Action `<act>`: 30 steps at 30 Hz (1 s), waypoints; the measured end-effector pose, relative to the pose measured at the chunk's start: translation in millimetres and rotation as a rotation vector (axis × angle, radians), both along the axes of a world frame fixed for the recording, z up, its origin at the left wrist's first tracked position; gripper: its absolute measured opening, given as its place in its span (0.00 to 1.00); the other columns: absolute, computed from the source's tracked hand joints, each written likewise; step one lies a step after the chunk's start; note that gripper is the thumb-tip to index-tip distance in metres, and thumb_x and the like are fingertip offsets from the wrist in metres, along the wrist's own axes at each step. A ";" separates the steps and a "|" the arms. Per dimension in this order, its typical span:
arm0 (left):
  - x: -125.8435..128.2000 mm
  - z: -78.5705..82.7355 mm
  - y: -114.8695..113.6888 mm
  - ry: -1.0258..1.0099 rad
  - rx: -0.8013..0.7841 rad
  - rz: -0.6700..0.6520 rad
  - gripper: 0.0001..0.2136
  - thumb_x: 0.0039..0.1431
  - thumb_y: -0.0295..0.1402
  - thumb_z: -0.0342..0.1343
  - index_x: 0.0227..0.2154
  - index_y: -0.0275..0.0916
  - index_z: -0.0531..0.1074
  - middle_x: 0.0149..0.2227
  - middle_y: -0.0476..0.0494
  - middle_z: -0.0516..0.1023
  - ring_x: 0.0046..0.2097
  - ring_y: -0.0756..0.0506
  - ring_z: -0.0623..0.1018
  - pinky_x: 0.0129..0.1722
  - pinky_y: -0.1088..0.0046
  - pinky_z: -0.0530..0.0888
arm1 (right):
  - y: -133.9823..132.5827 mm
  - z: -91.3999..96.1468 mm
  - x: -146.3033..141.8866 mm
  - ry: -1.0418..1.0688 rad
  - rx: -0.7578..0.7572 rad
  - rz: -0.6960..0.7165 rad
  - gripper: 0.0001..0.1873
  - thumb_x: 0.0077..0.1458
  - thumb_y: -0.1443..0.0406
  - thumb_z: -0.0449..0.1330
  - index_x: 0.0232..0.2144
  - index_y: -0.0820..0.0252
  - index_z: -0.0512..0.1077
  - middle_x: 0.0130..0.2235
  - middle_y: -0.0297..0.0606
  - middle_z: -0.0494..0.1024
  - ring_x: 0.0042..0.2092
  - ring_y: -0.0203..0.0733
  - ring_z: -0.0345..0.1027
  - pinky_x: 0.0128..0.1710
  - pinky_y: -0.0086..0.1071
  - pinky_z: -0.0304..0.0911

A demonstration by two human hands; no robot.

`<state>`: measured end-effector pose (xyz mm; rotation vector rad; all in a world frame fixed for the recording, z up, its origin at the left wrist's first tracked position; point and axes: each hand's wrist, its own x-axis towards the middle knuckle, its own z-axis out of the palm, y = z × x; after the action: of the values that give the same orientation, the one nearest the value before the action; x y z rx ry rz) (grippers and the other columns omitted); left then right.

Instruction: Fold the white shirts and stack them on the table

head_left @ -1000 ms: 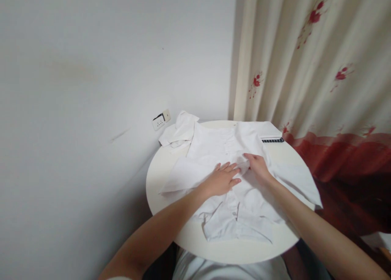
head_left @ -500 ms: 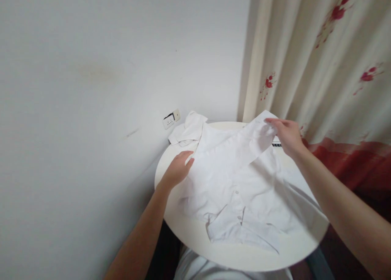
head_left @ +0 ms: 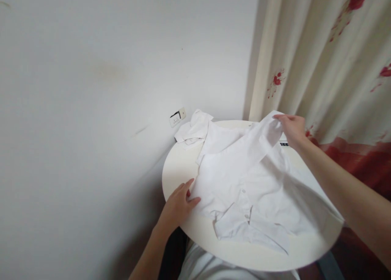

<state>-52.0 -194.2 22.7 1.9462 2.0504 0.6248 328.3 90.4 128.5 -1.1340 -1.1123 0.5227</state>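
A white button-up shirt (head_left: 226,170) lies spread over a round white table, its collar (head_left: 235,225) toward me and two buttons showing near it. At the far right, my right hand (head_left: 293,129) pinches a part of the shirt and holds it raised, with folds running down toward the middle. Beside the shirt's left edge, my left hand (head_left: 180,202) has its thumb and fingers apart. Its fingertips touch or nearly touch the cloth. A bunched white piece of cloth (head_left: 194,127) sits at the table's far left; whether it belongs to the shirt I cannot tell.
The round white table (head_left: 244,261) stands close to a white wall (head_left: 122,88) with a socket (head_left: 175,120). A floral curtain (head_left: 302,60) hangs at the right. Part of a dark-and-white object (head_left: 284,144) shows beneath my right hand.
My left hand has moved toward me along the shirt's left edge. My right hand still holds the raised cloth, and the left part of the shirt has shifted toward me.
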 end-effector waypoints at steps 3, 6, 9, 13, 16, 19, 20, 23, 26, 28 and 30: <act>8.1 0.3 -0.3 0.040 -0.012 0.036 0.27 0.63 0.39 0.52 0.63 0.36 0.63 0.38 0.44 0.74 0.41 0.42 0.75 0.46 0.65 0.70 | 8.3 11.7 2.0 -0.002 0.004 -0.025 0.13 0.49 0.68 0.62 0.36 0.68 0.83 0.30 0.41 0.81 0.29 0.37 0.69 0.30 0.30 0.60; 12.1 2.6 -2.1 0.037 -0.005 0.033 0.26 0.62 0.37 0.51 0.63 0.37 0.63 0.40 0.43 0.75 0.43 0.42 0.76 0.48 0.66 0.69 | 13.6 17.6 4.0 -0.028 -0.063 -0.020 0.13 0.49 0.68 0.62 0.37 0.70 0.82 0.31 0.43 0.81 0.29 0.38 0.69 0.28 0.31 0.60; 12.6 6.6 -7.0 0.038 -0.021 0.030 0.25 0.61 0.36 0.52 0.62 0.39 0.64 0.42 0.43 0.75 0.44 0.42 0.76 0.48 0.67 0.69 | 16.0 16.7 4.4 -0.068 -0.128 -0.027 0.13 0.50 0.68 0.63 0.37 0.71 0.82 0.31 0.44 0.81 0.29 0.38 0.68 0.28 0.32 0.59; 12.4 10.9 -13.1 0.010 -0.101 0.025 0.25 0.61 0.35 0.52 0.61 0.40 0.66 0.39 0.45 0.76 0.41 0.43 0.76 0.46 0.67 0.70 | 22.4 10.5 4.4 -0.147 -0.161 -0.073 0.13 0.49 0.69 0.63 0.37 0.71 0.82 0.30 0.45 0.80 0.28 0.37 0.67 0.29 0.33 0.59; 14.5 13.5 -15.2 -0.007 -0.100 0.015 0.25 0.60 0.32 0.52 0.61 0.40 0.67 0.40 0.44 0.77 0.42 0.42 0.76 0.46 0.67 0.70 | 29.0 5.8 4.7 -0.157 -0.174 -0.082 0.14 0.48 0.71 0.62 0.38 0.74 0.82 0.31 0.48 0.80 0.28 0.37 0.67 0.30 0.34 0.59; 18.1 17.3 -16.5 -0.005 -0.072 -0.016 0.22 0.60 0.28 0.50 0.58 0.41 0.70 0.39 0.44 0.77 0.42 0.43 0.76 0.46 0.67 0.70 | 33.4 1.9 6.1 -0.154 -0.184 -0.081 0.14 0.47 0.73 0.62 0.37 0.75 0.81 0.30 0.50 0.80 0.28 0.37 0.67 0.30 0.35 0.59; 19.6 18.9 -17.3 -0.001 -0.058 -0.030 0.21 0.60 0.27 0.50 0.56 0.42 0.73 0.39 0.44 0.76 0.42 0.43 0.76 0.47 0.67 0.70 | 34.4 0.5 7.0 -0.160 -0.183 -0.080 0.14 0.46 0.73 0.62 0.37 0.75 0.81 0.30 0.51 0.80 0.28 0.37 0.67 0.30 0.35 0.59; 23.5 23.2 -22.0 0.003 -0.016 -0.100 0.18 0.61 0.25 0.48 0.48 0.44 0.78 0.39 0.44 0.75 0.43 0.44 0.76 0.48 0.68 0.70 | 37.5 -4.1 11.1 -0.187 -0.186 -0.079 0.14 0.46 0.74 0.63 0.37 0.75 0.81 0.31 0.52 0.81 0.28 0.38 0.67 0.31 0.35 0.60; 21.4 24.3 -23.7 -0.032 -0.021 -0.233 0.15 0.63 0.28 0.49 0.45 0.45 0.80 0.40 0.45 0.75 0.44 0.44 0.76 0.47 0.69 0.70 | 41.3 -9.3 16.0 -0.247 -0.203 -0.073 0.16 0.46 0.73 0.64 0.40 0.73 0.81 0.31 0.49 0.80 0.28 0.38 0.67 0.30 0.35 0.61; 12.4 23.0 -15.2 -0.079 -0.042 -0.287 0.13 0.65 0.32 0.50 0.45 0.45 0.79 0.39 0.46 0.74 0.39 0.46 0.76 0.42 0.71 0.71 | 43.7 -12.2 18.9 -0.287 -0.209 -0.045 0.19 0.46 0.73 0.64 0.43 0.71 0.80 0.30 0.45 0.80 0.27 0.37 0.67 0.30 0.34 0.63; -2.7 21.1 5.3 -0.107 0.009 -0.267 0.14 0.66 0.35 0.49 0.47 0.43 0.78 0.38 0.46 0.74 0.35 0.48 0.74 0.38 0.72 0.71 | 45.6 -13.7 21.1 -0.316 -0.203 -0.023 0.24 0.43 0.75 0.66 0.47 0.67 0.79 0.31 0.41 0.80 0.28 0.38 0.68 0.32 0.33 0.65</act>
<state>-54.7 -188.9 43.8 2.0939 1.6886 0.6606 349.4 136.0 114.8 -1.4401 -1.3372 0.4557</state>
